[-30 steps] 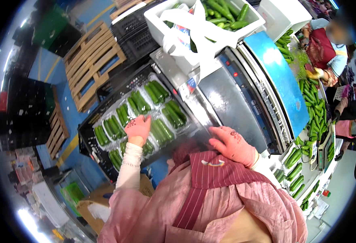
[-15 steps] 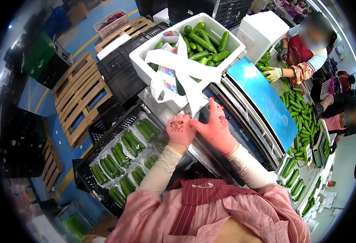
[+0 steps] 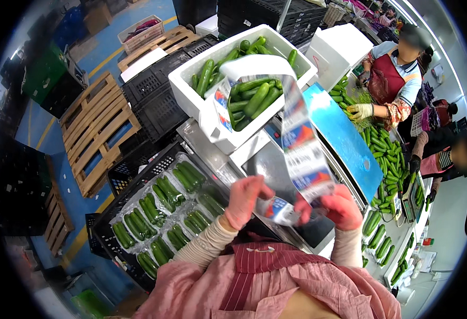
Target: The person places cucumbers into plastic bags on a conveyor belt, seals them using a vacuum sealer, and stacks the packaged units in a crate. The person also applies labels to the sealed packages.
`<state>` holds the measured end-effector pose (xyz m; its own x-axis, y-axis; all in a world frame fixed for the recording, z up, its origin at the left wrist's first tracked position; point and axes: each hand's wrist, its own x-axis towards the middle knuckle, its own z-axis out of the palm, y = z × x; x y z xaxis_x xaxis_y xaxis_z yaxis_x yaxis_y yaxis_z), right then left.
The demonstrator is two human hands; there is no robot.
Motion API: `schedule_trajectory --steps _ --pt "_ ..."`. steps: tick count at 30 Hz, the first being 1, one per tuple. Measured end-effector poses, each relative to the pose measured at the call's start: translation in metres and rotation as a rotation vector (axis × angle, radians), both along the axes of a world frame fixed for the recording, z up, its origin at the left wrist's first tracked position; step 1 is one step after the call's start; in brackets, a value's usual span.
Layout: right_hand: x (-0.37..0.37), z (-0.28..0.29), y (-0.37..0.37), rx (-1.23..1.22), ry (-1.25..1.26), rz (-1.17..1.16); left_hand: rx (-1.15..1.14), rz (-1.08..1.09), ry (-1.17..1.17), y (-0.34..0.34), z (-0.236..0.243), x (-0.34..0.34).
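Note:
A long strip of printed labels (image 3: 303, 154) in white, blue and red loops up from my hands over a white foam box of cucumbers (image 3: 268, 98). My right hand (image 3: 341, 207) is closed on the strip, fingers pinched and a little blurred. My left hand (image 3: 245, 201), in a pink glove like the right, pinches the short lower end of the strip. Below the strip is a dark flat surface (image 3: 268, 167) with pale edges. Left of my left hand, a black crate (image 3: 117, 198) contains several clear-wrapped packs of cucumbers (image 3: 151, 210).
A blue-topped panel (image 3: 345, 141) stands to the right. Beyond it, loose cucumbers (image 3: 385, 154) cover a worktable, where a co-worker's gloved hand (image 3: 360, 110) rests among them. Wrapped packs (image 3: 377, 236) lie near right. Wooden pallets (image 3: 98, 133) and black crates (image 3: 156, 80) stand left.
My hands have moved apart, the right one farther right and both nearer me. The strip, formerly bunched over the foam box with its white side up, now stretches down to my hands, labels showing.

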<state>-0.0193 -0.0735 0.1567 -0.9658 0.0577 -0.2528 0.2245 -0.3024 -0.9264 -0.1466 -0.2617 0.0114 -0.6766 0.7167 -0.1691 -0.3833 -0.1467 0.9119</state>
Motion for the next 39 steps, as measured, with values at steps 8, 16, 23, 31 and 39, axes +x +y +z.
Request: schedule_trajectory --steps 8,16,23,31,39 --pt "0.133 -0.020 0.035 0.089 -0.164 0.441 0.799 -0.436 -0.886 0.069 0.014 0.034" --pt "0.346 -0.114 0.031 0.522 -0.559 0.292 1.072 -0.397 -0.720 0.082 0.010 0.055" --pt "0.511 -0.231 -0.028 0.223 -1.020 0.066 0.775 -0.102 -0.594 0.012 0.045 0.100" --pt "0.502 -0.220 -0.049 0.509 -0.960 0.217 0.940 -0.010 -0.775 -0.052 0.015 0.131" --pt "0.358 -0.125 -0.033 1.015 -0.383 0.201 0.751 0.100 -0.533 -0.081 0.031 0.133"
